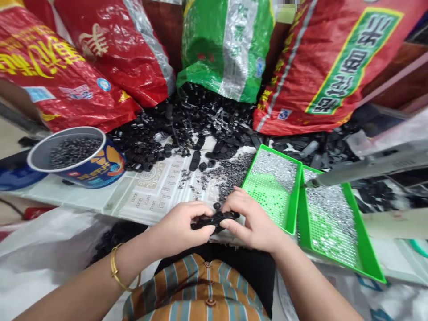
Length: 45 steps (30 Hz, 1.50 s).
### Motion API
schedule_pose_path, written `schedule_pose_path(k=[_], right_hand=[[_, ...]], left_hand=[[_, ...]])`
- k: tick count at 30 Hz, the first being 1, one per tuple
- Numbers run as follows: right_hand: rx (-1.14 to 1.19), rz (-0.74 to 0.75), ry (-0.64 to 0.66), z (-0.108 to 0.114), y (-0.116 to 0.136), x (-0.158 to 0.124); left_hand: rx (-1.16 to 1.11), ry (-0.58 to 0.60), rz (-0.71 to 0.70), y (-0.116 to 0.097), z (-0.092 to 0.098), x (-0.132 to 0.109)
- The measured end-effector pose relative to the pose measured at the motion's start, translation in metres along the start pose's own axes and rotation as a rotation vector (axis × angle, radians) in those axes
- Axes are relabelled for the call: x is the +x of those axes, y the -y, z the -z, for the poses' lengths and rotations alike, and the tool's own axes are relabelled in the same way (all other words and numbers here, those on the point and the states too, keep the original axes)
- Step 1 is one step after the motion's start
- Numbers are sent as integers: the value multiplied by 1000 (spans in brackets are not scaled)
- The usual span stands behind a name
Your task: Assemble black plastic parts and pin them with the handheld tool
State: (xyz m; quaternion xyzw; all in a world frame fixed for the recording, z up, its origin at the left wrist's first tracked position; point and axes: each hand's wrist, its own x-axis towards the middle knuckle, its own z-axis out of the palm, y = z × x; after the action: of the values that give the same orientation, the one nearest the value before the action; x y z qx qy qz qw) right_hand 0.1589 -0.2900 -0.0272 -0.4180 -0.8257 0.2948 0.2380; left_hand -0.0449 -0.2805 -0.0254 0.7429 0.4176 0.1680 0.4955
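My left hand (182,225) and my right hand (249,220) meet at the near table edge, both closed round a flat black plastic part (214,220) held between them. A small round black piece sits on top of that part by my right fingertips. A gold bangle circles my left wrist. Just beyond the hands lies a patch of tiny dark grey bits (230,171) on the table.
Two green trays (294,203) with small silver screws sit right of the hands. A grey power screwdriver (371,167) reaches over them. A blue-and-orange tub (96,167) of small black pieces stands at left. Heaped black plastic parts (187,122) spill from red and green sacks behind.
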Motion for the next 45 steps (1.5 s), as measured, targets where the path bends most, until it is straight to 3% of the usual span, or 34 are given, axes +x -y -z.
schedule_pose_path(k=[4, 7, 9, 11, 14, 15, 17, 21, 23, 25, 27, 31, 36, 45], right_hand=[[3, -13, 25, 3, -3, -3], [6, 5, 10, 5, -4, -9], [-23, 9, -101, 10, -4, -18], [-104, -44, -426, 21, -7, -31], [-246, -231, -1168, 52, -23, -54], [-285, -298, -1362, 64, -32, -60], [-306, -451, -1520, 86, -52, -69], [-63, -728, -1380, 109, -77, -73], [38, -638, -1404, 106, -73, -70], [168, -434, -1443, 96, -59, -66], [300, -289, -1390, 82, -39, -59], [436, -207, -1318, 52, -16, -42], [512, -96, -1293, 29, -32, -28], [490, -94, -1325, 24, -54, -20]], left_hand=[[61, 90, 0, -2, -7, 9], [21, 75, 48, -5, -14, 15], [-98, 40, 118, -7, -20, 18], [-306, 17, 225, -8, -26, 21], [-671, -49, 386, -7, -37, 24], [-770, -79, 423, -7, -41, 25], [-907, -109, 468, -7, -49, 26], [-979, -115, 471, -11, -59, 27], [-966, -146, 473, -12, -60, 28], [-944, -181, 482, -13, -60, 29], [-930, -209, 493, -13, -61, 31], [-947, -236, 511, -13, -65, 35], [-964, -236, 520, -12, -67, 35], [-974, -255, 499, -8, -65, 33]])
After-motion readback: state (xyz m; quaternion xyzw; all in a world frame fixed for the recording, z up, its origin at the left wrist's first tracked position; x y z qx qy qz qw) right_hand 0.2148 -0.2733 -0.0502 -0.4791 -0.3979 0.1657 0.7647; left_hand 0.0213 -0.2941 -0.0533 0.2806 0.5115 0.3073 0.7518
